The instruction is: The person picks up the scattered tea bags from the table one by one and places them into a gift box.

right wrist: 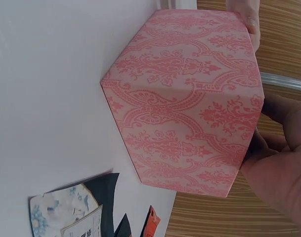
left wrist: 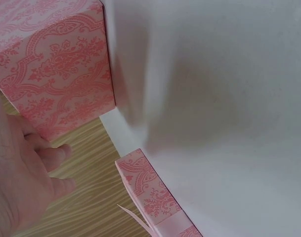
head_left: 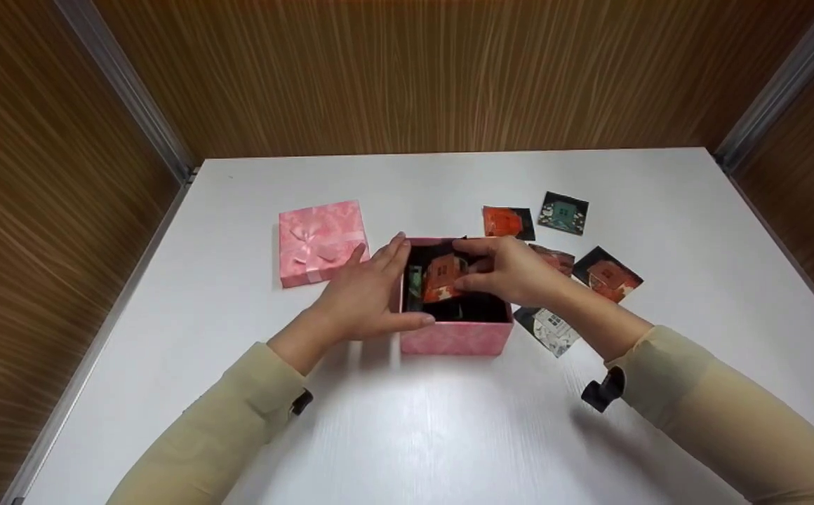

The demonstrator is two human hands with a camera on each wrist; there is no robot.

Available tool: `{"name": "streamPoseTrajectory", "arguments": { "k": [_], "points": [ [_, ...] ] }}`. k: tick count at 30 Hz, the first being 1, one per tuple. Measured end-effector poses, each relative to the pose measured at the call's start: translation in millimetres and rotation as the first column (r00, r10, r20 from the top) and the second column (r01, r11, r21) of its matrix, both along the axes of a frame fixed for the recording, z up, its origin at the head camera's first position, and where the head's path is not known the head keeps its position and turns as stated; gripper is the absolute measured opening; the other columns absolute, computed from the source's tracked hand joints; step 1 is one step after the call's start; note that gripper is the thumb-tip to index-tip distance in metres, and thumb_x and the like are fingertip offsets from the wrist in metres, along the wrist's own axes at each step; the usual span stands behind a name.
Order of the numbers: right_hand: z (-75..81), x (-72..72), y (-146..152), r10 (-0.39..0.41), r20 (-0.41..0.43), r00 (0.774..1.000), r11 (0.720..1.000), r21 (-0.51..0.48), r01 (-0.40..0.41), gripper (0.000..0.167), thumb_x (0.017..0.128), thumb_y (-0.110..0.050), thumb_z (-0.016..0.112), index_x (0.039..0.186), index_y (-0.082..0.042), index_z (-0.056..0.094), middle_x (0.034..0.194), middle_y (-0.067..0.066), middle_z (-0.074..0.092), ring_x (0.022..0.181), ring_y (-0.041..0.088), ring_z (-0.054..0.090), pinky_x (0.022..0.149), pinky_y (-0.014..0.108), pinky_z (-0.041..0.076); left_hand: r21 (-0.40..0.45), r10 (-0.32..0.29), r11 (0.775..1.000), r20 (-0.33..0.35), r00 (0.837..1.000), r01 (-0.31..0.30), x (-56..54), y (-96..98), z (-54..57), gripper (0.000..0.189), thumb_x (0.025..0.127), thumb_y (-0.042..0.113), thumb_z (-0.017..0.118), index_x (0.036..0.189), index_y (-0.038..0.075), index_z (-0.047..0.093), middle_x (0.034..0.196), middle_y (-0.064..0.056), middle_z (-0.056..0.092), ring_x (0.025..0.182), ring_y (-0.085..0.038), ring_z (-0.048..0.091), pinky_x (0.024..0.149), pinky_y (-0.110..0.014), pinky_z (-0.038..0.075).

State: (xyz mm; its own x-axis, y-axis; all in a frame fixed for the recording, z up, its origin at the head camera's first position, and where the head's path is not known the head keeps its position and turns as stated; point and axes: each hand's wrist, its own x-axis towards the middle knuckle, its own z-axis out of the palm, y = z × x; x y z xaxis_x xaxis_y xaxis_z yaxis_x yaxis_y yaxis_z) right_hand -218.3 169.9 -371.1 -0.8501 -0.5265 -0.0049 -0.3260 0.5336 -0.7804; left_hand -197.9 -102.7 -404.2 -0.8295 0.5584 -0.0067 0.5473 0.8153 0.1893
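Observation:
On the white table stands an open pink patterned box (head_left: 456, 338) with a dark inside. My right hand (head_left: 519, 270) reaches into it from the right, thumb and fingers pinching the edge of an orange sachet (head_left: 442, 275) with a window print. A green sachet (head_left: 415, 282) shows at the box's left inner wall. Along the left rim rests my left hand (head_left: 361, 298), fingers stretched forward and thumb over the front rim. In the right wrist view the box wall (right wrist: 190, 113) hides the right fingertips.
The pink lid (head_left: 323, 242) with a bow lies left of the box. To the right lie several flat sachets: a green one (head_left: 563, 213), orange ones (head_left: 505, 222) and a white one (head_left: 551, 330). Wooden panels (head_left: 421, 77) close off the back and sides.

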Motion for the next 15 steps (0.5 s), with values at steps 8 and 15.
{"name": "streamPoseTrajectory", "arguments": {
  "k": [8,15],
  "points": [
    [-2.5,-2.6,-12,0.006,-0.031,0.999,0.998,0.059,-0.004,0.065,0.094,-0.011,0.082,0.151,0.006,0.054,0.119,0.02,0.076,0.105,0.027,0.076,0.091,0.042,0.061,0.012,-0.005,1.0,-0.01,1.0,0.005,-0.2,-0.6,0.2,0.127,0.087,0.094,0.042,0.17,0.003,0.01,0.177,-0.013,0.01,0.16,-0.025,0.024,0.129,-0.057,0.013],
    [-3.1,-6.1,-21,0.027,-0.045,0.999,0.993,0.117,-0.021,0.067,0.094,-0.013,0.083,0.151,0.007,0.054,0.122,0.021,0.075,0.106,0.027,0.076,0.094,0.044,0.06,0.0,-0.011,1.0,-0.019,1.0,0.011,-0.1,-0.6,0.0,0.126,0.088,0.093,0.042,0.17,0.003,0.01,0.177,-0.013,0.01,0.159,-0.026,0.025,0.129,-0.057,0.013]
  ]
}}
